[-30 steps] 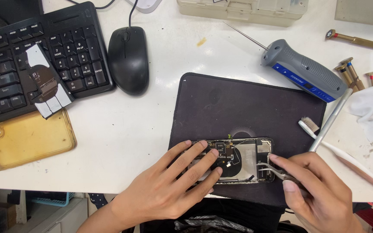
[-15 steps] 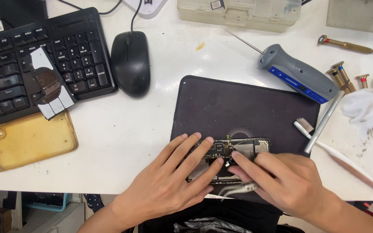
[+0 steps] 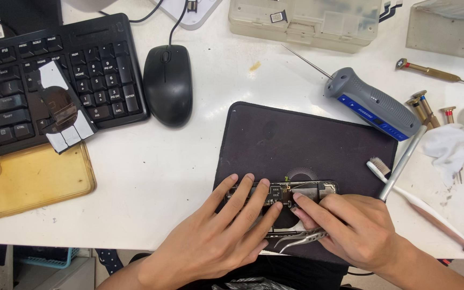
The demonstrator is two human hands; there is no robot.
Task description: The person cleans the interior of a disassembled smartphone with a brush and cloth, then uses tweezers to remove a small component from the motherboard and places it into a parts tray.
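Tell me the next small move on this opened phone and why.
Probably lift the right hand slightly to free the tweezers trapped under it: both hands cover the opened phone on the dark mat, the left hand pinning it flat.

A second ago our right hand (image 3: 353,228) lay off to the right of the opened phone (image 3: 283,201), holding the tweezers (image 3: 302,239) at its right end. Since then it has slid left onto the phone, fingertips beside those of our left hand (image 3: 218,239), and the tweezers now lie tucked under its palm, tips pointing left.
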